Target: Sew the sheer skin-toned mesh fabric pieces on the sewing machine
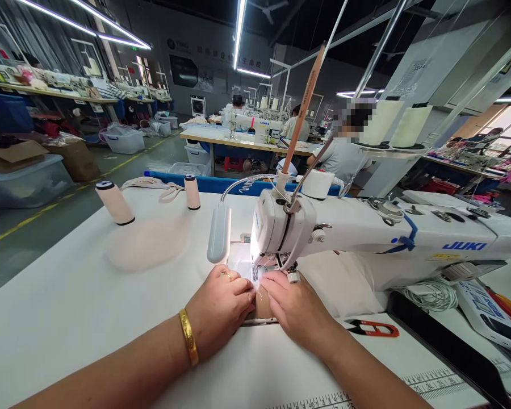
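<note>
My left hand (221, 304), wearing a gold bracelet and a ring, has its fingers curled and pinched at a small piece of white fabric (258, 291) with loose thread ends. From the other side, my right hand (296, 309) brings its fingertips together on the same fabric. Both sets of fingertips are just in front of the needle and presser foot (255, 274) of a white sewing machine (344, 221). A lamp (220, 234) lights this spot. The fabric is mostly hidden by my fingers.
Orange thread snips (375, 328) and a black tray (447, 352) lie to the right. Pale fabric (340, 284) rests behind my right hand. Two thread cones (114, 203) and a round pale fabric piece (147, 244) are on the left. Co-workers sit at machines beyond.
</note>
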Available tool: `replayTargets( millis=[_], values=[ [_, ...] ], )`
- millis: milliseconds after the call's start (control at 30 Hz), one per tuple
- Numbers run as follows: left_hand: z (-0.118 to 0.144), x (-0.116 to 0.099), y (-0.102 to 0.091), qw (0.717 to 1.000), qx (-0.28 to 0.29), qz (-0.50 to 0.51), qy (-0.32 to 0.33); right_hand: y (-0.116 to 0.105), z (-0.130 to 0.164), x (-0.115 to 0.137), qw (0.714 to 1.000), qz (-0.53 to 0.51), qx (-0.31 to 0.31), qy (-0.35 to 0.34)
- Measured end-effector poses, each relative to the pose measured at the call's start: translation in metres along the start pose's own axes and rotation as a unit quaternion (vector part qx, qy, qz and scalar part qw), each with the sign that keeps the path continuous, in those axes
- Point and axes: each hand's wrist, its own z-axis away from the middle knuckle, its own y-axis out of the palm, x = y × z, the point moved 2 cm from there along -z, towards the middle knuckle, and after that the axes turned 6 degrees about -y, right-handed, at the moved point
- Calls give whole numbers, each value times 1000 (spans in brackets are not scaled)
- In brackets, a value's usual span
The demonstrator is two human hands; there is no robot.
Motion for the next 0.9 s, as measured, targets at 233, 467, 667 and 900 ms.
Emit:
replayTargets(
  millis=[233,467,667,900],
  values=[
    [-6,8,4,1000,-2,-16,-8,-4,-8,-1,999,35,-25,24],
    [-9,12,10,999,-4,-44,-18,-11,-10,4,998,22,-26,47],
    [-9,19,14,997,-3,-40,-58,-6,-4,5,999,-23,-39,27],
    [13,13,-25,993,11,21,-114,-17,4,26,981,-129,-97,-106]
  ],
)
